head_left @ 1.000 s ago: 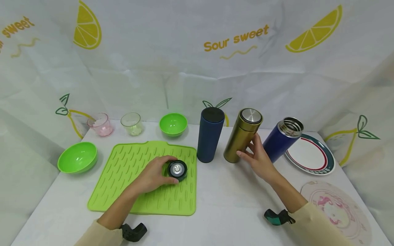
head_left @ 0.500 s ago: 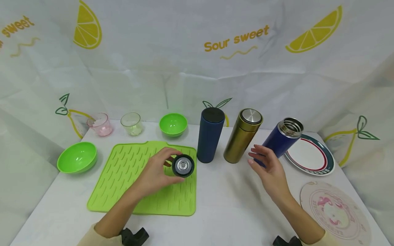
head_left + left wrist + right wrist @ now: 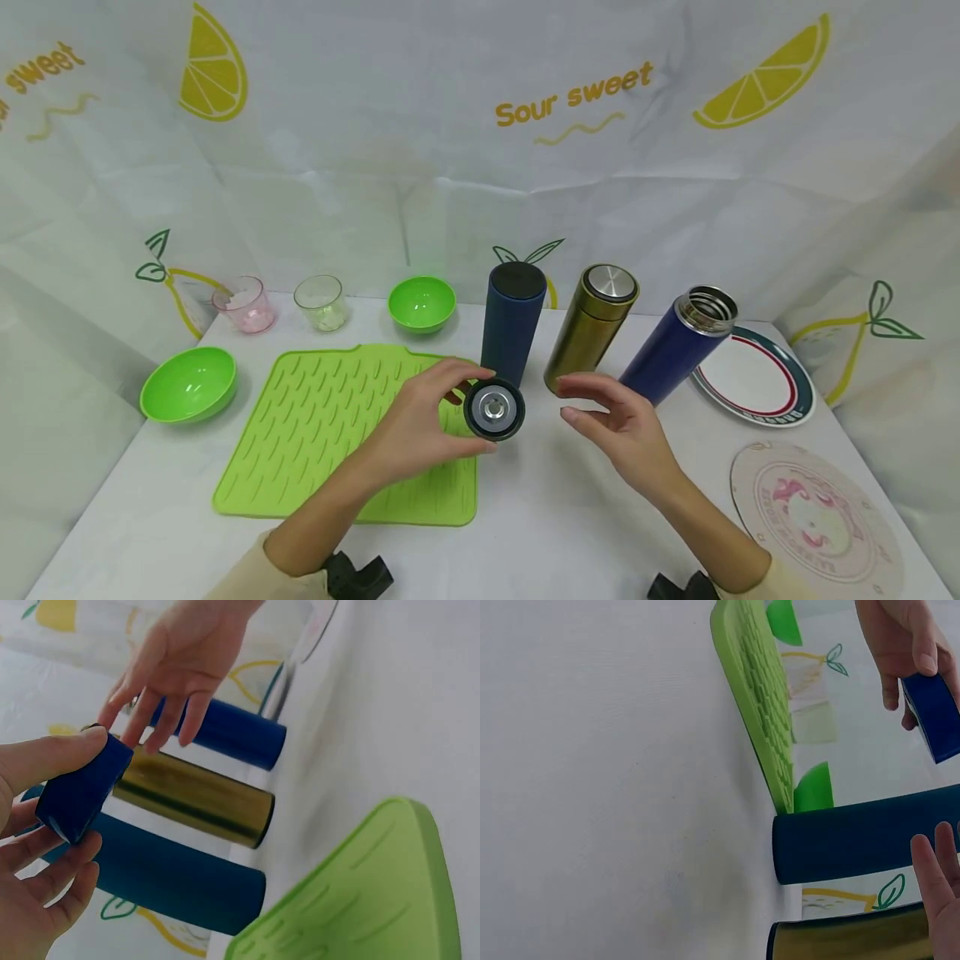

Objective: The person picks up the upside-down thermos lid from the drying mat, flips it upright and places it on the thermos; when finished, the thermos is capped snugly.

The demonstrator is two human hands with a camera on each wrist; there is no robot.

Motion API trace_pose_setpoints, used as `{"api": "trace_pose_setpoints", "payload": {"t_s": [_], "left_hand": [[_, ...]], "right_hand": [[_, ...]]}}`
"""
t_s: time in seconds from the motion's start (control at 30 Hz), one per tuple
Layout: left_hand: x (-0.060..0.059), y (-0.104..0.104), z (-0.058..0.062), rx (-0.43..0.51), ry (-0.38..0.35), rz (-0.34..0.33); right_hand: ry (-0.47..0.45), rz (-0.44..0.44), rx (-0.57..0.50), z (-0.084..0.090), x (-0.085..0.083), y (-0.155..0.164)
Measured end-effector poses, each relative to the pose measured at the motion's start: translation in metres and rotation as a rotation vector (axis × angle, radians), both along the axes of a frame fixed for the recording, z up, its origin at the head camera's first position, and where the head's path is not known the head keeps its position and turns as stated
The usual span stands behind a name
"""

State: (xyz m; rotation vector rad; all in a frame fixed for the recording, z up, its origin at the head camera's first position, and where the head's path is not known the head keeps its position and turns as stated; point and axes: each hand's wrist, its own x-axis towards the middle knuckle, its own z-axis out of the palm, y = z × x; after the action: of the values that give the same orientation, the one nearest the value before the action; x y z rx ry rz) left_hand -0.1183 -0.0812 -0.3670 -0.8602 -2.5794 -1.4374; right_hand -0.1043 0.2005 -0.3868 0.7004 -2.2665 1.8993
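My left hand (image 3: 420,423) pinches a blue bottle lid (image 3: 494,409) between thumb and fingers, above the right edge of the green mat (image 3: 315,433). The lid's round underside faces up in the head view; its blue side (image 3: 81,787) shows in the left wrist view. My right hand (image 3: 628,433) hovers with fingers loosely bent, holding nothing, in front of the gold bottle (image 3: 585,333). Right of it stands a blue bottle (image 3: 667,354) with a bare metal mouth. A dark blue bottle (image 3: 513,321), its black top on, stands behind the lid.
Green bowls stand at the left (image 3: 189,383) and back (image 3: 422,304). Between them are a pink glass (image 3: 251,308) and a clear glass (image 3: 321,304). To the right lie a rimmed plate (image 3: 798,375) and a pink-patterned round mat (image 3: 862,508). A printed curtain (image 3: 360,125) hangs behind.
My left hand has raised the lid from over the green mat and carried it right. My right hand has left the gold bottle and drawn back towards me.
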Motion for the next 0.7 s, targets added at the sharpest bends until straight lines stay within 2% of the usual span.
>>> {"api": "trace_pose_setpoints", "payload": {"t_s": [0.33,0.7], "left_hand": [[-0.008,0.021,0.000,0.028,0.048,-0.051],[-0.010,0.029,-0.003,0.050,0.042,-0.062]], "right_hand": [[0.047,0.142,0.010,-0.001,-0.008,-0.012],[0.059,0.138,-0.051,-0.004,-0.012,-0.011]]}}
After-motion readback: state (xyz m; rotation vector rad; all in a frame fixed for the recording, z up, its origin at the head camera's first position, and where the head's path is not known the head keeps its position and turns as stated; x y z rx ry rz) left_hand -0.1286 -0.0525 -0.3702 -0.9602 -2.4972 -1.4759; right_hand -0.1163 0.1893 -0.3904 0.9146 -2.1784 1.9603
